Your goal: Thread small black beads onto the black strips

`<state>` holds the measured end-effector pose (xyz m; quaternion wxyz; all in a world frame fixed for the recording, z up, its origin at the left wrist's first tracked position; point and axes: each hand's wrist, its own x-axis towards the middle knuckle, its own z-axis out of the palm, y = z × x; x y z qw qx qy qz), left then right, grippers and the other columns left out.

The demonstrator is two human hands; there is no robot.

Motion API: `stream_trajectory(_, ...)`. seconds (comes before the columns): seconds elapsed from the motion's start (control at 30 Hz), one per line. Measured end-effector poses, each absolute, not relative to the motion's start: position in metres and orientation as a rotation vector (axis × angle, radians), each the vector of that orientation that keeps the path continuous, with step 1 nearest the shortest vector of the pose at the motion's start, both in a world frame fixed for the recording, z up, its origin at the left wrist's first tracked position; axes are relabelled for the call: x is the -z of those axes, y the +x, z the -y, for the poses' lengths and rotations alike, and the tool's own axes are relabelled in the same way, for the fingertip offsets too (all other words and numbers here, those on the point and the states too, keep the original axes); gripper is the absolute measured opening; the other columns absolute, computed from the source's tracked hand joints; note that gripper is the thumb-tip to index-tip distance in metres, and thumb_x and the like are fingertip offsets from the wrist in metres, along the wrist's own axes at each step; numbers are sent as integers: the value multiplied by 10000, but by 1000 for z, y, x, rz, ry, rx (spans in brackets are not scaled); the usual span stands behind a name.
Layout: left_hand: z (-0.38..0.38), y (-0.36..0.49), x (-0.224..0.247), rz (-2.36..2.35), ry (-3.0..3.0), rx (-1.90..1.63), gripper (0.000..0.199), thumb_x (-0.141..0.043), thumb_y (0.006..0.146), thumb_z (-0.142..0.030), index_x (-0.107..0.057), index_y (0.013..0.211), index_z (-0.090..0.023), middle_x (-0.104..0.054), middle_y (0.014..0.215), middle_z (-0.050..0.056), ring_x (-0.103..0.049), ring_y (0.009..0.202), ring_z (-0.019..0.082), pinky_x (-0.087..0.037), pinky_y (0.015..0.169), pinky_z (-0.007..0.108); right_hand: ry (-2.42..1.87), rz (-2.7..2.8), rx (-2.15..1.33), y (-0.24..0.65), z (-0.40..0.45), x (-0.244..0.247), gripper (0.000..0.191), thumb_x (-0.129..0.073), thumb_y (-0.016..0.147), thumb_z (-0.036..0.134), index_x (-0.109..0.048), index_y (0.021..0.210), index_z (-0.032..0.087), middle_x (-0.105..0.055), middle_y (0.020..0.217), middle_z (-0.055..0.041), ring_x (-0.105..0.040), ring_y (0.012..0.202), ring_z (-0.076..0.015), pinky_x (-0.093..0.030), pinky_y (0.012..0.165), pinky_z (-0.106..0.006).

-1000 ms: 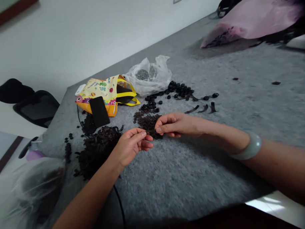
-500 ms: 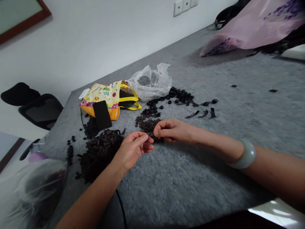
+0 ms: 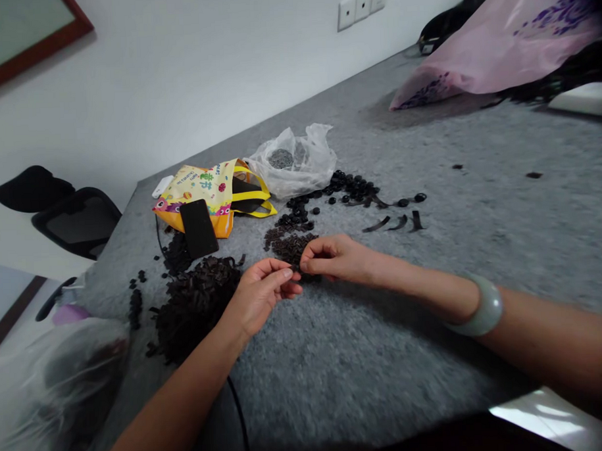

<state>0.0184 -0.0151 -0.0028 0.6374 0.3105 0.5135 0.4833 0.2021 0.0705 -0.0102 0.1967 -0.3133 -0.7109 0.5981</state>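
Note:
My left hand (image 3: 266,289) is closed in a pinch, thumb against forefinger, on something too small to make out. Close beside its fingertips, my right hand (image 3: 332,257) also pinches, and what it holds is hidden. Just behind the fingertips lies a pile of small dark brown pieces (image 3: 288,244). Black round pieces (image 3: 353,185) spread beyond it. A large heap of dark strips (image 3: 192,301) is to the left of my left hand. Three separate black strips (image 3: 397,223) lie behind my right forearm.
A black phone (image 3: 199,228) leans on a colourful yellow bag (image 3: 208,183). Behind are a clear plastic bag (image 3: 303,166) with grey contents and a pink bag (image 3: 492,48). A cable (image 3: 240,412) runs over the grey table (image 3: 360,375); a chair stands left.
The whole view has shifted slightly. My right hand's fingers have curled a little more and sit slightly nearer my left fingertips.

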Motion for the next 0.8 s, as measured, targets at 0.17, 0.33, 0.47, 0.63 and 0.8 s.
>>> stream_trajectory(0.17, 14, 17, 7, -1182, 790, -1144, 242, -841, 681, -256, -696, 851, -161, -750, 765, 16, -700, 629, 134, -527, 662, 263, -885, 2016, -1660, 200, -70, 12, 211, -623, 795, 358, -662, 778, 151, -546, 626, 33, -428, 517, -75, -321, 479, -220)
stream_trajectory(0.33, 14, 18, 10, -1205, 893, -1127, 196, -811, 722, -262, -722, 865, -162, -758, 816, 30, -706, 642, 138, -560, 660, 274, -857, 2016, -1626, 199, -72, 17, 193, -641, 786, 340, -663, 751, 152, -625, 691, -1, -498, 595, -96, -369, 548, -229)
stream_trajectory(0.47, 15, 19, 12, -1180, 905, -1127, 193, -808, 732, -263, -717, 870, -164, -749, 828, 23, -717, 684, 148, -576, 670, 276, -855, 2013, -1613, 199, -72, 20, 192, -643, 788, 343, -667, 764, 155, -660, 726, -13, -515, 612, -102, -379, 561, -233)
stream_trajectory(0.63, 13, 18, 12, -1190, 980, -1119, 219, -794, 766, -279, -691, 922, -167, -751, 846, 13, -719, 630, 139, -555, 675, 274, -778, 1980, -1681, 197, -72, 25, 268, -650, 815, 416, -678, 792, 150, -604, 666, 12, -442, 538, -79, -321, 496, -224)
stream_trajectory(0.8, 12, 16, 8, -1162, 870, -1109, 273, -842, 714, -275, -659, 879, -157, -757, 821, 22, -713, 619, 144, -538, 665, 272, -686, 1846, -1746, 198, -71, 26, 282, -728, 795, 419, -640, 845, 155, -671, 744, -17, -531, 605, -95, -376, 531, -218)
